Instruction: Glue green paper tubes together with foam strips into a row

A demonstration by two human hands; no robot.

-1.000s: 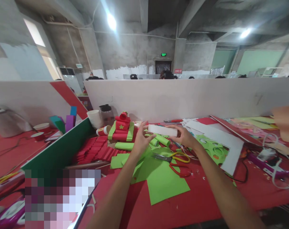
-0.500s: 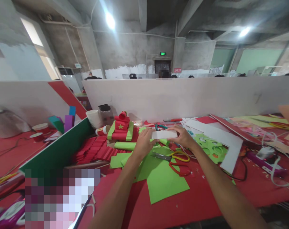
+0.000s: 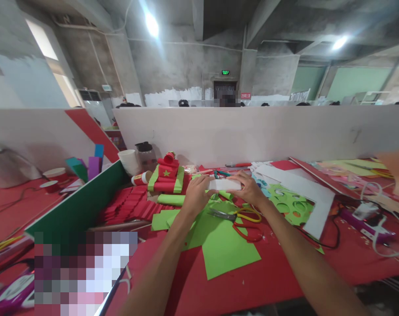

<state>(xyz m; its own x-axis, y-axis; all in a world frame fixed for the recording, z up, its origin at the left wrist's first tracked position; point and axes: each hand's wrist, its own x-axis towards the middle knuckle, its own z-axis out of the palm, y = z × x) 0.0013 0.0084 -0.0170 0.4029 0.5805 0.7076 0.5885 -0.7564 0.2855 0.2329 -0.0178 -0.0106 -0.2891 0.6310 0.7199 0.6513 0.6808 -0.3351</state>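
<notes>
A white piece spans the gap between the hands, above the green paper (image 3: 230,256): the left hand (image 3: 197,193), fingers curled, grips one end of the white piece (image 3: 224,184); the right hand (image 3: 249,188) pinches the other. Scissors (image 3: 233,217) lie below.

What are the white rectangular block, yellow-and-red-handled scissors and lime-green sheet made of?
White block: matte and plain, possibly foam or card.
Scissors: greyish, shiny blades suggest metal; bright handles, probably plastic.
Lime-green sheet: matte, crisp-edged; perhaps paper or craft foam.
</notes>
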